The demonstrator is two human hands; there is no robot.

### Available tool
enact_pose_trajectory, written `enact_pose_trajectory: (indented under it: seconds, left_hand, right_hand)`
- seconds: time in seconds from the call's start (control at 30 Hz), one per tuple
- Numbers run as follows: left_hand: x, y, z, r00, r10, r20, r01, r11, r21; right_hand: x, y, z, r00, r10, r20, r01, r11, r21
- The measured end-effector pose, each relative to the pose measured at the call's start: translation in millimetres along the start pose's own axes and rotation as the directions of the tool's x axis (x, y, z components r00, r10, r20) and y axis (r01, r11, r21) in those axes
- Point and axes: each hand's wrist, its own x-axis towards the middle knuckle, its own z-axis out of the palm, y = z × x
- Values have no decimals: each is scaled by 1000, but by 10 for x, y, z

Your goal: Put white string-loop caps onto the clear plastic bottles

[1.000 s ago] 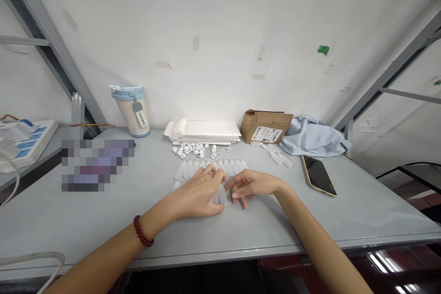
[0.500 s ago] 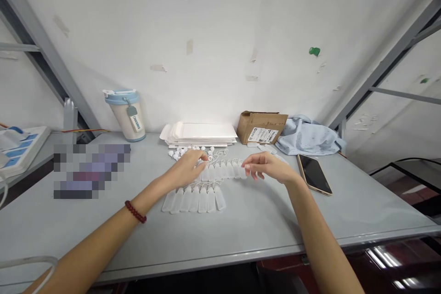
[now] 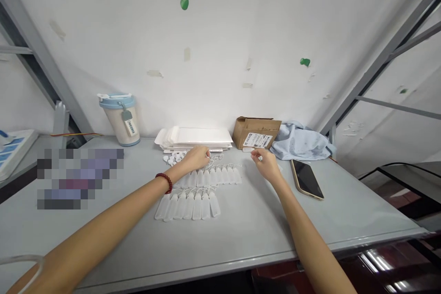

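My left hand [image 3: 197, 158], a red bead bracelet [image 3: 165, 182] at its wrist, is closed in a pinch over small white round pieces [image 3: 174, 158] and loops of white cord [image 3: 217, 158]. What its fingertips hold is too small to tell. My right hand [image 3: 267, 164] has thumb and fingers pinched together beside a small white piece [image 3: 248, 149] in front of the cardboard box; whether it grips that piece is unclear. Nearer to me lie two rows of translucent white tags with cords: a back row [image 3: 220, 175] and a front row [image 3: 188, 206].
A stack of flat white boxes [image 3: 201, 135], a cardboard box [image 3: 257, 133] and a light blue cloth [image 3: 301, 141] stand along the wall. A phone [image 3: 307, 179] lies at the right. At the left are a tumbler [image 3: 120, 119] and a blurred-out item [image 3: 82, 177].
My left hand has reached further over the white pieces and closed into a pinch. My right hand has moved off the back row toward the cardboard box, its fingers drawn together. The view has shifted slightly.
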Motion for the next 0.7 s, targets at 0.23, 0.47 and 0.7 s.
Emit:
enact_pose_trajectory:
  seconds: [0.23, 0.47, 0.7]
  left_hand:
    - [33, 90, -63, 984, -26, -177, 2, 991, -133]
    - [-93, 52, -219, 928, -70, -365, -42, 956, -291]
    - [-294, 6, -261, 885, 0, -465, -163, 936, -312]
  right_hand:
    - [-15, 34, 77, 998, -34, -56, 29, 996, -84]
    - [4, 15, 157, 1000, -20, -7, 18, 977, -214]
    - [276, -91, 270, 993, -37, 108, 76, 922, -379]
